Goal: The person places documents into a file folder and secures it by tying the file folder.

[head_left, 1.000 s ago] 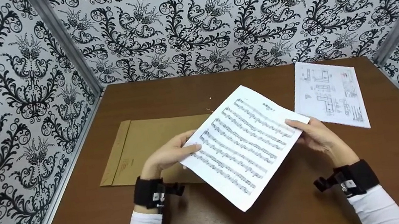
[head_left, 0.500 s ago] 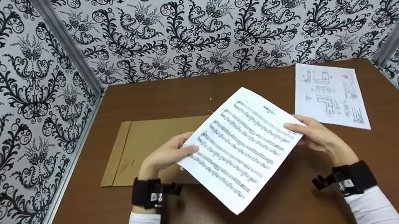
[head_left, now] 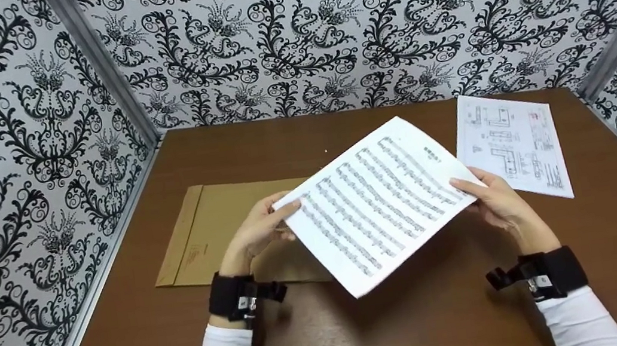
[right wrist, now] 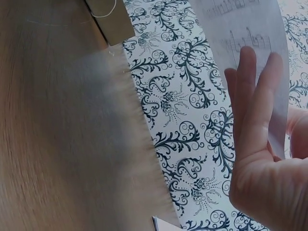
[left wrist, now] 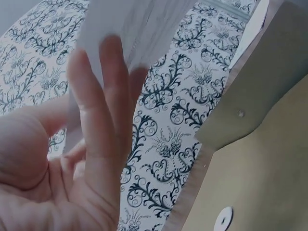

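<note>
Both hands hold a sheet of printed music [head_left: 370, 206] up over the table, tilted in the head view. The left hand [head_left: 259, 228] pinches its left corner, thumb on the printed face and fingers behind. At the right edge, the right hand [head_left: 499, 200] grips it in the same way. The wrist views show the back of the sheet music [left wrist: 137, 24], with the left fingers [left wrist: 98, 110] and the right fingers [right wrist: 255, 106] lying against it. Whether it is one sheet or a few cannot be told. Beneath the left hand lies a brown paper envelope [head_left: 231, 226], partly covered by the sheet.
Papers with technical drawings [head_left: 510, 144] lie at the back right of the brown table [head_left: 320, 340]. In the left wrist view the envelope's flap [left wrist: 255, 86] and a round white button [left wrist: 224, 219] show. Patterned walls [head_left: 325, 32] stand behind and at the sides.
The sheet music has turned and lifted: its top corner moved up and right, its lower corner rose. The left hand rose slightly, and the right hand shifted a little right. Envelope and drawings stayed put.
</note>
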The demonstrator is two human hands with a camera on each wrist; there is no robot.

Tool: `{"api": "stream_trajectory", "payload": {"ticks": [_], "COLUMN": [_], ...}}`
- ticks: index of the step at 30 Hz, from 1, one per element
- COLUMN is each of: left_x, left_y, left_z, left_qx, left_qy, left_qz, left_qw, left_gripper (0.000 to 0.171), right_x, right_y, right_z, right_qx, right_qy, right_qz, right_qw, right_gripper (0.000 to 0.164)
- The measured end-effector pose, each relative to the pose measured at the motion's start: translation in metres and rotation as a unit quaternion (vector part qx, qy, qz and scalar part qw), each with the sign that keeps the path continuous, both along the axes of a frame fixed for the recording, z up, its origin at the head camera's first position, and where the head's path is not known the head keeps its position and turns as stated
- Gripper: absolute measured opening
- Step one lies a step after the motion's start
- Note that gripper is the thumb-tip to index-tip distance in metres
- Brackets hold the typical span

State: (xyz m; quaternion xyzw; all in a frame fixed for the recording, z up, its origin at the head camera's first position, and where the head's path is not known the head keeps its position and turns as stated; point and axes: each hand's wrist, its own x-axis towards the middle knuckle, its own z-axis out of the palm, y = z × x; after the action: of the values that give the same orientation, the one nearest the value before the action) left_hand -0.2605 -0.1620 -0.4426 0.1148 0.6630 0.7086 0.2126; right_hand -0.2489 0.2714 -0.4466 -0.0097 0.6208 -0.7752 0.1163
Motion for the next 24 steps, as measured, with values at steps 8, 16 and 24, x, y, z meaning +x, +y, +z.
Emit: {"api": "stream_trajectory", "payload": {"ticks": [8, 16, 24], "left_x": [0.001, 0.006, 0.007], "left_y": [0.019, 0.036, 0.038], "left_z": [-0.004, -0.005, -0.004], "left_qx": [0.014, 0.05, 0.047], "left_qy": [-0.023, 0.005, 0.06], "left_qz": [0.071, 0.07, 0.131], "left_qw": [0.9971, 0.9963, 0.9885], "left_gripper": [0.034, 0.034, 0.034], "right_x": [0.003, 0.006, 0.008], "right_y": [-0.003, -0.009, -0.014], "right_z": [0.005, 0.007, 0.007], "right_qx": [-0.002, -0.013, -0.008], "right_qy": [0.006, -0.002, 0.014], "right_qz": [-0.049, -0.063, -0.012], "right_qw": [0.999, 0.998, 1.0], "right_gripper": [0.021, 0.018, 0.022]}}
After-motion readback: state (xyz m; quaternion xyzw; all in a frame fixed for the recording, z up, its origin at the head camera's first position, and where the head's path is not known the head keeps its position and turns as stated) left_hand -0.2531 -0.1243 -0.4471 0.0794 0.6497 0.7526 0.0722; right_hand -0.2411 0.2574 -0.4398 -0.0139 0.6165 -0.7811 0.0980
